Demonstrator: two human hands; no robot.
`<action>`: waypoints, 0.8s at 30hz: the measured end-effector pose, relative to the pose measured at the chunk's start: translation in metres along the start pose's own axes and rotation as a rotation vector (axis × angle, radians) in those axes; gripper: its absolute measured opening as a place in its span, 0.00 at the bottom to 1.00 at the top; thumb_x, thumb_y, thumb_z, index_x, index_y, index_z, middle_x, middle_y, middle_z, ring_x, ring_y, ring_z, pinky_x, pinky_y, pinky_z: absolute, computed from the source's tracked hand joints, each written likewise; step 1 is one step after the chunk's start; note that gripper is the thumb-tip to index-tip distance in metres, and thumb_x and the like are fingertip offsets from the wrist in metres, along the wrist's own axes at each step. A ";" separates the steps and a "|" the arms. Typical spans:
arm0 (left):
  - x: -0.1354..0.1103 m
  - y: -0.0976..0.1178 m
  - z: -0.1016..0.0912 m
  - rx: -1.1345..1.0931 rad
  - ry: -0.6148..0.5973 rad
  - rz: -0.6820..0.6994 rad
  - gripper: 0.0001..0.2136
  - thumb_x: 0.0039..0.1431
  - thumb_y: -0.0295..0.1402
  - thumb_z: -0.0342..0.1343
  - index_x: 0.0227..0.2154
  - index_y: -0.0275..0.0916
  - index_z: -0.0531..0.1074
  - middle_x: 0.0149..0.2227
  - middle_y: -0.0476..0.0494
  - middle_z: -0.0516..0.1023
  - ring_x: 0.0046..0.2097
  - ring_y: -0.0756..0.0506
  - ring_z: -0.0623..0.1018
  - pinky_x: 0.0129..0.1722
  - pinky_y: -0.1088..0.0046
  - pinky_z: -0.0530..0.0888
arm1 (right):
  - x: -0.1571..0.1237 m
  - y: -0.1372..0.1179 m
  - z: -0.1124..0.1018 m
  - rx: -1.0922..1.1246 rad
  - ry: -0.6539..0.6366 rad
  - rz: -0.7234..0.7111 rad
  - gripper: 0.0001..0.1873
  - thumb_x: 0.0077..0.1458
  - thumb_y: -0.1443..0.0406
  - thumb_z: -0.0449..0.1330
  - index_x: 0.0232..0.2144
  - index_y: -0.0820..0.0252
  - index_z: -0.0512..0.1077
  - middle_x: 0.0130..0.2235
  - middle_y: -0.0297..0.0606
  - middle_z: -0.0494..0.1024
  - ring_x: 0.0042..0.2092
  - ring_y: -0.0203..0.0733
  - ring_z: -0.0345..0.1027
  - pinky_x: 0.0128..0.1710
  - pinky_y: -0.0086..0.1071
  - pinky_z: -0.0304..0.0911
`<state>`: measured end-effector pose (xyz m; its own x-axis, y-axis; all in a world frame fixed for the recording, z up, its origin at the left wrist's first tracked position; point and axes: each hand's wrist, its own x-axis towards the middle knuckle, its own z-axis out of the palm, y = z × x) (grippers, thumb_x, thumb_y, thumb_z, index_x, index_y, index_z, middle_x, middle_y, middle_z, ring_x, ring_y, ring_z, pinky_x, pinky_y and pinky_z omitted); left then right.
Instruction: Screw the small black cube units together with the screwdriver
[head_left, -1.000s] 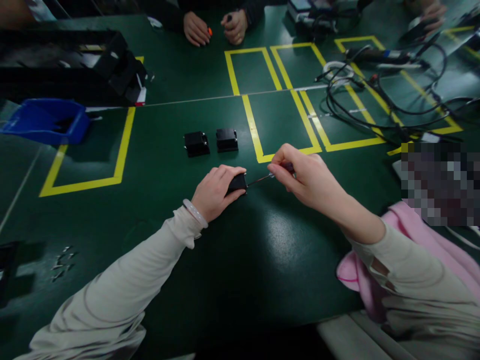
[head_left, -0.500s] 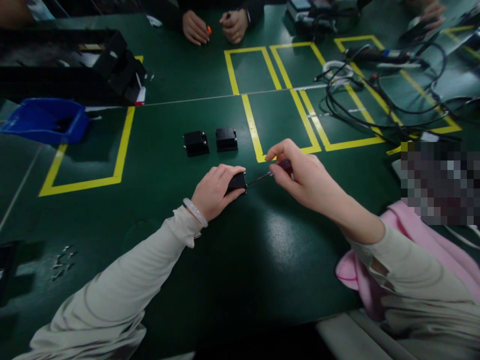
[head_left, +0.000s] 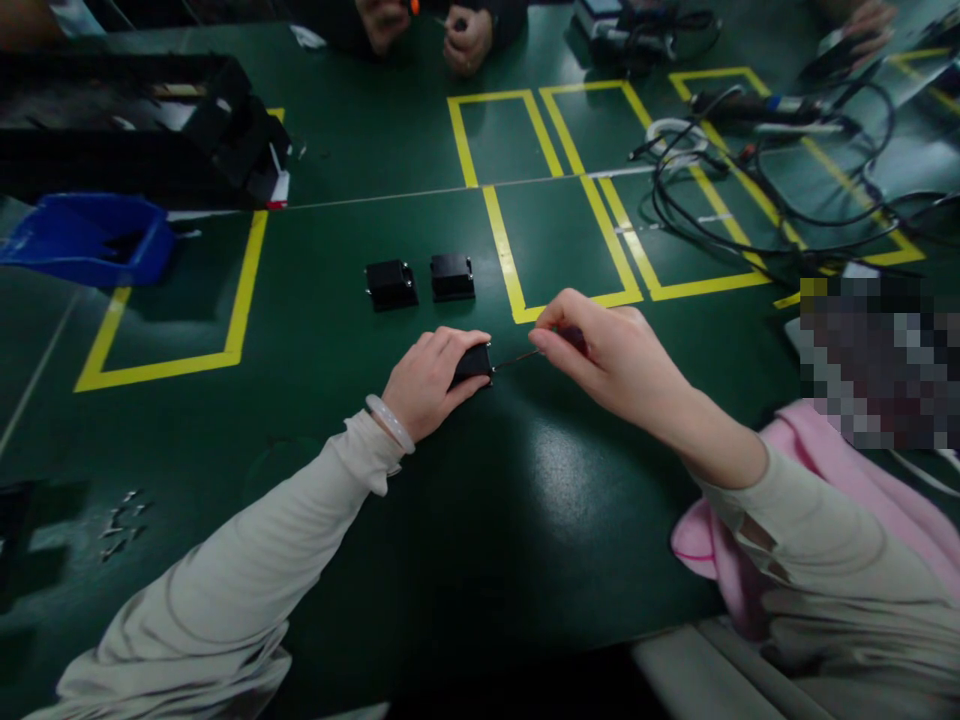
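On the green table my left hand [head_left: 431, 382] is closed around a small black box [head_left: 474, 364], thumb and fingers along its sides. Silvery screws show at the box's right end. My right hand [head_left: 604, 350] grips the dark reddish handle of a screwdriver [head_left: 517, 358], fingers pinched round it. Its thin shaft points left, and the tip meets the right end of the box near a screw. Beyond my left hand sit two similar black boxes, one on the left [head_left: 391, 284] and one on the right [head_left: 452, 276].
Loose screws [head_left: 124, 525] lie at the lower left. A blue bin [head_left: 90, 240] and a long black tray [head_left: 142, 140] stand at the left. Cables [head_left: 757, 200] sprawl at the right, above a pink cloth [head_left: 810, 460]. Across the table are another person's hands [head_left: 466, 40].
My right hand's fingers have curled closer around the screwdriver handle; its tip stays at the box. My left hand keeps still. The hands across the table have lifted slightly.
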<state>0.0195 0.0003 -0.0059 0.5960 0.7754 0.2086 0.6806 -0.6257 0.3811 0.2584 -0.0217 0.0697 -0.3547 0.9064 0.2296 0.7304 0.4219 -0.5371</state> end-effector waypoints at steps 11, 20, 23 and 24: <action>0.000 0.000 -0.001 -0.009 -0.008 -0.004 0.20 0.66 0.39 0.54 0.58 0.37 0.64 0.52 0.36 0.73 0.51 0.37 0.73 0.51 0.56 0.71 | 0.001 0.004 0.002 0.047 0.020 0.001 0.10 0.64 0.61 0.53 0.41 0.61 0.71 0.28 0.33 0.74 0.28 0.35 0.67 0.31 0.30 0.55; 0.001 0.001 -0.002 -0.017 -0.028 -0.026 0.20 0.66 0.39 0.54 0.58 0.37 0.64 0.52 0.35 0.72 0.51 0.37 0.73 0.51 0.56 0.71 | 0.001 0.004 0.003 0.067 0.028 -0.036 0.10 0.64 0.65 0.52 0.45 0.61 0.70 0.27 0.31 0.73 0.27 0.34 0.66 0.31 0.29 0.55; 0.001 0.001 -0.002 -0.021 -0.022 -0.016 0.20 0.66 0.39 0.54 0.58 0.37 0.64 0.52 0.35 0.72 0.52 0.36 0.72 0.53 0.55 0.70 | 0.001 0.004 0.002 0.032 0.005 -0.020 0.10 0.64 0.61 0.53 0.39 0.60 0.71 0.25 0.31 0.72 0.24 0.33 0.62 0.29 0.29 0.52; 0.001 0.000 -0.002 -0.021 -0.020 -0.013 0.20 0.66 0.39 0.54 0.58 0.37 0.64 0.52 0.36 0.72 0.52 0.36 0.72 0.53 0.55 0.70 | 0.001 0.004 0.002 0.035 -0.005 -0.029 0.10 0.64 0.62 0.53 0.40 0.60 0.72 0.25 0.31 0.72 0.25 0.33 0.63 0.29 0.29 0.52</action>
<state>0.0195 0.0007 -0.0040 0.5959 0.7813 0.1858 0.6792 -0.6137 0.4026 0.2598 -0.0197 0.0664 -0.3780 0.8938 0.2414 0.6992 0.4465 -0.5584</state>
